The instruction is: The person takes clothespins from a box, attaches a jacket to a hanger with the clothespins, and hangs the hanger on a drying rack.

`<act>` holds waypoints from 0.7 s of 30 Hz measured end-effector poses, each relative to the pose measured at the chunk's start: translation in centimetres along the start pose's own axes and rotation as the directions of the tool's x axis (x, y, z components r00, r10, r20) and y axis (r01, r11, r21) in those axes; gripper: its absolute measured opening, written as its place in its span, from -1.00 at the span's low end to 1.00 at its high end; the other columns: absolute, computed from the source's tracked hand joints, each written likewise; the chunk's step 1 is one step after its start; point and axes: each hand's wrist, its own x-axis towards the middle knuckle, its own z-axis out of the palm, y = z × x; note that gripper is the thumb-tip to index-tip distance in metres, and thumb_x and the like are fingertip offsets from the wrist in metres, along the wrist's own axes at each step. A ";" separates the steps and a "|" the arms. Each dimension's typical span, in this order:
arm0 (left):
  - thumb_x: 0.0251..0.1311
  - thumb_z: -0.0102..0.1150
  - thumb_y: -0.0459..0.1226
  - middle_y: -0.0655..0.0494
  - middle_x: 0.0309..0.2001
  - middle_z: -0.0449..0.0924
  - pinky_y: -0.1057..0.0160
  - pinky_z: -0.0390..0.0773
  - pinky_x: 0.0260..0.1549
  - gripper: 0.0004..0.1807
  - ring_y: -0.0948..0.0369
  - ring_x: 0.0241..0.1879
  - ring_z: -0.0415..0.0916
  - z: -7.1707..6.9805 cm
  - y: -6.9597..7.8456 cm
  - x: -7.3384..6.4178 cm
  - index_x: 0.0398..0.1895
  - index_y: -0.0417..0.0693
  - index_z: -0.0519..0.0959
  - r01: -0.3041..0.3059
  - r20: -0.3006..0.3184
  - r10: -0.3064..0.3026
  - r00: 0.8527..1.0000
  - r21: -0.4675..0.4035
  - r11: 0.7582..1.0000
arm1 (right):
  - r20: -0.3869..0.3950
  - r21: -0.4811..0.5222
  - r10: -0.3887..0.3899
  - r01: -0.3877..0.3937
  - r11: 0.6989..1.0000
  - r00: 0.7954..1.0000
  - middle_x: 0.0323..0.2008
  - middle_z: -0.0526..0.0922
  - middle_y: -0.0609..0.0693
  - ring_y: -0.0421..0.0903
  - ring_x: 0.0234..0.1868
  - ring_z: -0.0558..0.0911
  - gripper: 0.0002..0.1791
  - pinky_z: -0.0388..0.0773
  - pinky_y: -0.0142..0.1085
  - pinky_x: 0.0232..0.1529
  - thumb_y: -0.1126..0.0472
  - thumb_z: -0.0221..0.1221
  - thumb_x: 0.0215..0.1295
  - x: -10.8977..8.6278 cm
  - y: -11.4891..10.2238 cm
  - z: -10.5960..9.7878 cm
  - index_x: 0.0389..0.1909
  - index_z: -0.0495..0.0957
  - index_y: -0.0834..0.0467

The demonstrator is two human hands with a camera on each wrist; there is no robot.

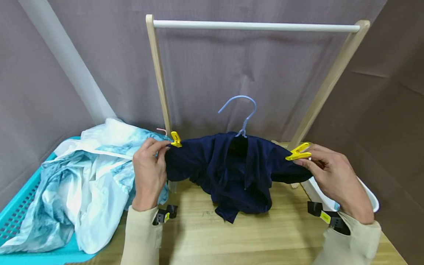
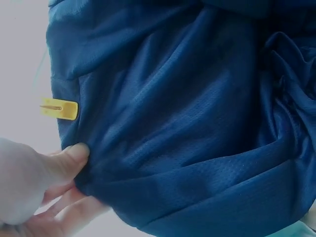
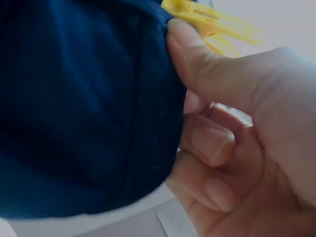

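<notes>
A dark blue garment [image 1: 198,156], its cut unclear among the folds, is spread sideways over a light blue hanger, whose hook [image 1: 255,106] rises from its middle. At the left end my left hand [image 1: 149,171] pinches the cloth edge between thumb and fingers, just beside a yellow clothespin [image 1: 176,140]. My right hand [image 1: 334,175] pinches the opposite end, with a second yellow clothespin [image 1: 299,151] clipped there. In the right wrist view the thumb [image 3: 197,54] presses the cloth right under that clothespin [image 3: 212,19]. The garment's lower part hangs bunched, and the hanger's arms are hidden inside.
Behind the garment stands a rack with a white rail [image 1: 258,25] and wooden legs. To the left, a turquoise basket [image 1: 20,217] holds blue and white cloth [image 1: 86,184]. Partly behind my right hand is a white tray [image 1: 372,197]. Below lies the wooden tabletop [image 1: 232,241].
</notes>
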 end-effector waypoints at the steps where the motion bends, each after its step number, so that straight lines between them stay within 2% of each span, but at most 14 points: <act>1: 0.34 0.26 -0.37 -0.05 -0.35 0.65 0.22 0.52 -0.48 -0.86 0.07 -0.43 0.58 0.0 0.1 0.0 -0.21 -0.21 0.79 0.010 0.002 -0.010 1.000 -0.006 1.000 | 0.001 0.012 0.006 -0.006 1.000 1.000 -0.24 0.62 -0.19 -0.30 -0.48 0.37 -0.81 0.28 -0.49 -0.45 0.32 0.39 0.23 -0.1 0.0 -0.1 -0.24 0.74 -0.05; 5: 0.33 0.28 -0.35 -0.08 -0.16 0.70 0.13 0.74 -0.23 -0.83 0.01 -0.16 0.69 0.2 0.4 -0.1 -0.08 -0.17 0.76 0.044 0.030 -0.042 0.999 -0.050 0.998 | -0.021 0.065 0.063 -0.062 0.996 0.998 -0.30 0.59 -0.26 -0.27 -0.52 0.34 -0.77 0.24 -0.43 -0.48 0.35 0.39 0.22 -0.6 0.0 -0.8 -0.23 0.73 -0.07; 8: 0.32 0.30 -0.34 -0.12 0.04 0.70 0.04 0.71 -0.02 -0.73 -0.03 0.07 0.67 0.4 0.8 -0.1 0.07 -0.15 0.70 0.025 0.049 -0.021 0.999 -0.079 0.997 | -0.037 0.073 0.095 -0.092 0.993 0.995 -0.29 0.60 -0.39 -0.29 -0.51 0.38 -0.81 0.27 -0.46 -0.47 0.33 0.37 0.26 -1.0 0.0 -1.5 -0.24 0.73 -0.05; 11: 0.31 0.30 -0.36 -0.14 0.16 0.65 0.00 0.66 0.08 -0.63 -0.05 0.17 0.63 0.5 1.1 -0.2 0.17 -0.17 0.64 -0.018 0.041 0.022 0.999 -0.100 0.995 | -0.054 0.073 0.132 -0.128 0.989 0.990 -0.28 0.63 -0.45 -0.33 -0.46 0.45 -0.89 0.31 -0.50 -0.43 0.28 0.36 0.29 -1.5 -0.1 -2.2 -0.28 0.71 -0.03; 14: 0.30 0.32 -0.35 -0.15 0.11 0.66 0.00 0.66 0.09 -0.63 -0.06 0.12 0.64 0.5 1.7 -0.3 0.17 -0.18 0.64 -0.036 0.026 0.039 0.999 -0.119 0.992 | -0.042 0.068 0.203 -0.200 0.977 0.978 -0.38 0.62 -0.35 -0.29 -0.48 0.44 -0.99 0.28 -0.41 -0.49 0.18 0.35 0.34 -1.8 -0.4 -2.7 -0.28 0.70 0.00; 17: 0.29 0.34 -0.34 -0.11 -0.01 0.68 0.06 0.68 0.04 -0.68 -0.02 0.02 0.67 0.3 2.8 -0.4 0.10 -0.16 0.67 -0.062 0.021 0.067 0.998 -0.166 0.984 | 0.001 0.077 0.287 -0.286 0.955 0.958 -0.45 0.60 -0.21 -0.19 -0.50 0.41 -0.87 0.23 -0.30 -0.51 0.07 0.31 0.38 -2.0 -0.9 -3.2 -0.22 0.68 0.05; 19: 0.28 0.35 -0.32 -0.07 -0.10 0.69 0.15 0.70 -0.04 -0.74 0.04 -0.07 0.69 0.0 4.4 -0.6 0.02 -0.14 0.70 -0.097 0.040 0.108 0.993 -0.214 0.972 | 0.065 0.118 0.339 -0.345 0.931 0.938 -0.51 0.52 -0.17 -0.13 -0.52 0.39 -0.82 0.22 -0.25 -0.55 0.02 0.26 0.42 -1.9 -1.3 -3.4 -0.16 0.66 0.04; 21: 0.28 0.36 -0.30 0.00 -0.18 0.68 0.25 0.70 -0.15 -0.80 0.12 -0.17 0.69 -0.3 6.4 -1.0 -0.05 -0.12 0.72 -0.132 0.075 0.158 0.985 -0.271 0.953 | 0.147 0.206 0.360 -0.384 0.900 0.921 -0.59 0.39 -0.16 -0.08 -0.57 0.35 -0.84 0.20 -0.22 -0.58 0.03 0.22 0.46 -1.7 -1.7 -3.5 -0.11 0.64 0.01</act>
